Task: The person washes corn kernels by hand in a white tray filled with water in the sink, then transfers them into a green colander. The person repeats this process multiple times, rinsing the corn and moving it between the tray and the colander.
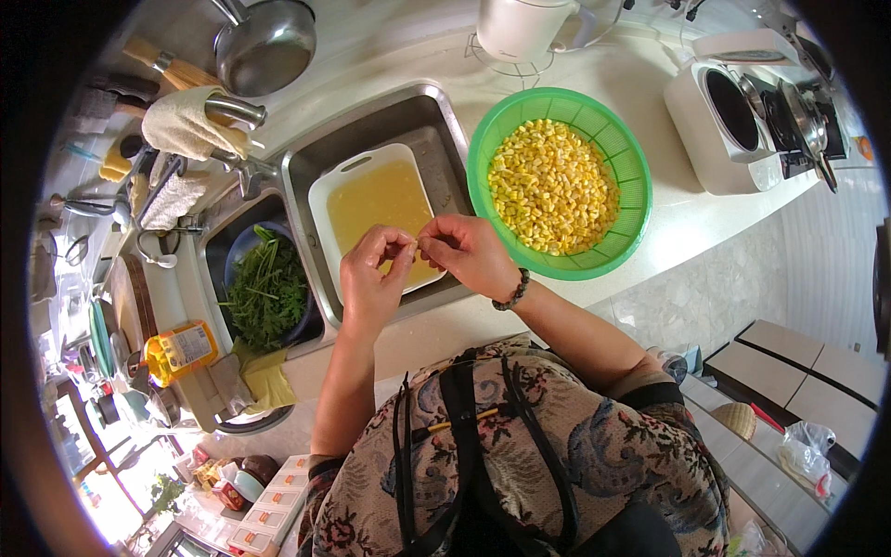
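Note:
Above the near edge of a white basin (321, 202) filled with cloudy yellowish water, my left hand (376, 268) and my right hand (468, 252) meet at their fingertips. Something tiny and pale seems pinched between them, too small to name. The basin rests in the larger bowl of a steel sink (438, 157). A dark beaded bracelet circles my right wrist. Right of the sink, on the counter, stands a green plastic colander (635, 209) holding loose yellow corn kernels (553, 184).
Leafy greens (268, 299) fill a blue bowl in the smaller sink bowl. A faucet (250, 174) with a towel stands behind. A yellow bottle (181, 353) is left of the sink; a white kettle (522, 28) and an open white appliance (717, 132) stand beyond the colander.

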### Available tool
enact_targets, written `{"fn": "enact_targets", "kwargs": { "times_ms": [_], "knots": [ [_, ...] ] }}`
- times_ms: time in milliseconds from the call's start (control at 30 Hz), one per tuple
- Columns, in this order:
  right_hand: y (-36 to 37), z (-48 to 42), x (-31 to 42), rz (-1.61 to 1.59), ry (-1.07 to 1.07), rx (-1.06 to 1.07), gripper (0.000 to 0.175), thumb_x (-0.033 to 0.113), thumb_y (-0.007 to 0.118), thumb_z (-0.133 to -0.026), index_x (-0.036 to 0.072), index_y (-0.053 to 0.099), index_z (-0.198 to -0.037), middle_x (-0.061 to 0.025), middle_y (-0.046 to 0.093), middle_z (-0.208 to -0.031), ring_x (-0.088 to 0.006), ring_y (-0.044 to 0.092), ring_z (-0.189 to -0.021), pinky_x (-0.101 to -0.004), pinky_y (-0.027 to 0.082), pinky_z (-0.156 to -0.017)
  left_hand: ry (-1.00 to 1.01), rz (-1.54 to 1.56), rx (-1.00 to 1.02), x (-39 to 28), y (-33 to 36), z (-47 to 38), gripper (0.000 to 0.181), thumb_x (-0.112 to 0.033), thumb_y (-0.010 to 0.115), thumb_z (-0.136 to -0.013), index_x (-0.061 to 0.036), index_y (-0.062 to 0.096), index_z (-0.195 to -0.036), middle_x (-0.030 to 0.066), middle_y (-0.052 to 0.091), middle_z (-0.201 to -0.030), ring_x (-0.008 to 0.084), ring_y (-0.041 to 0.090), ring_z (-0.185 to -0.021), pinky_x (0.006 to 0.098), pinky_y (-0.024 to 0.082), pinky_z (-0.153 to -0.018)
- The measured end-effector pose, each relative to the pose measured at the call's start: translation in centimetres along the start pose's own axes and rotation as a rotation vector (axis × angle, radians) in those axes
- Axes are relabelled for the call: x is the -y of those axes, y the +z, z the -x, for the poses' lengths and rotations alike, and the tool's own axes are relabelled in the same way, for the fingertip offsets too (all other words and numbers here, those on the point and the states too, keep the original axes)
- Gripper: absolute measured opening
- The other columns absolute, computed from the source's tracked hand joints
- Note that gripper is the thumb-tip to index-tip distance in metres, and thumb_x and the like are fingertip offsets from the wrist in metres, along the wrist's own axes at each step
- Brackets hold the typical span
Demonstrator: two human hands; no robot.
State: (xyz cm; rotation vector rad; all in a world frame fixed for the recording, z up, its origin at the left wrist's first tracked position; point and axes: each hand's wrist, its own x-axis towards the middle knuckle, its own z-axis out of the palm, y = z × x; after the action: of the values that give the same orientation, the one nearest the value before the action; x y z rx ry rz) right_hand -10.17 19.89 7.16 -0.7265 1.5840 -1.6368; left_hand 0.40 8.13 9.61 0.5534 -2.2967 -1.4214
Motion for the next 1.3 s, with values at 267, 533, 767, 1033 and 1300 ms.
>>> {"fn": "enact_targets", "kwargs": {
  "times_ms": [267, 533, 767, 1033, 1300],
  "knots": [
    [1.2, -0.3, 0.7, -0.649, 0.376, 0.085, 0.010, 0.009, 0.056, -0.088, 0.003, 0.059, -0.081, -0.0014, 0.057, -0.070, -0.0089, 0.051, -0.058, -0.0226, 0.043, -0.053, 0.193, -0.154, -0.117, -0.4, -1.0, 0.6, 0.016, 0.006, 0.065, -0.073, -0.0030, 0.056, -0.083, 0.0072, 0.058, -0.077, 0.0175, 0.059, -0.065, 0.0260, 0.048, -0.061],
    [0.7, -0.8, 2.3, -0.635, 0.279, 0.129, 0.014, 0.015, 0.052, -0.093, 0.004, 0.058, -0.088, -0.0010, 0.056, -0.073, -0.0091, 0.050, -0.060, -0.0217, 0.041, -0.054, -0.027, 0.391, -0.105, 0.2, -2.4, 0.9, 0.008, 0.008, 0.056, -0.083, 0.0015, 0.056, -0.089, 0.0044, 0.058, -0.083, 0.0110, 0.056, -0.071, 0.0243, 0.048, -0.068],
    [-1.4, -1.1, 2.8, 1.046, -0.546, -0.090, 0.009, 0.010, 0.054, -0.084, 0.006, 0.063, -0.084, -0.0063, 0.062, -0.086, -0.0212, 0.059, -0.082, -0.0320, 0.044, -0.074, -0.252, 0.777, -0.195, 2.7, -3.7, 0.7, 0.007, 0.001, 0.056, -0.087, 0.0009, 0.060, -0.094, 0.0073, 0.063, -0.084, 0.0143, 0.060, -0.073, 0.0279, 0.050, -0.072],
    [-1.8, -0.8, 1.8, 1.403, -0.496, 0.119, 0.010, 0.012, 0.057, -0.078, 0.008, 0.063, -0.084, -0.0054, 0.061, -0.089, -0.0236, 0.058, -0.094, -0.0401, 0.039, -0.089, -0.363, 0.908, -0.121, 3.5, -2.6, 0.6, 0.012, -0.001, 0.056, -0.088, -0.0016, 0.061, -0.098, 0.0077, 0.064, -0.090, 0.0161, 0.062, -0.078, 0.0318, 0.051, -0.076],
    [-0.6, -1.0, 0.8, 0.608, -0.390, -0.078, 0.006, 0.011, 0.063, -0.080, 0.007, 0.059, -0.081, -0.0084, 0.058, -0.075, -0.0290, 0.058, -0.069, -0.0374, 0.043, -0.065, -0.376, 0.740, -0.067, 2.7, -1.4, -0.1, 0.012, 0.003, 0.058, -0.085, 0.0001, 0.061, -0.096, 0.0058, 0.063, -0.088, 0.0140, 0.061, -0.077, 0.0280, 0.052, -0.076]
  ]
}}
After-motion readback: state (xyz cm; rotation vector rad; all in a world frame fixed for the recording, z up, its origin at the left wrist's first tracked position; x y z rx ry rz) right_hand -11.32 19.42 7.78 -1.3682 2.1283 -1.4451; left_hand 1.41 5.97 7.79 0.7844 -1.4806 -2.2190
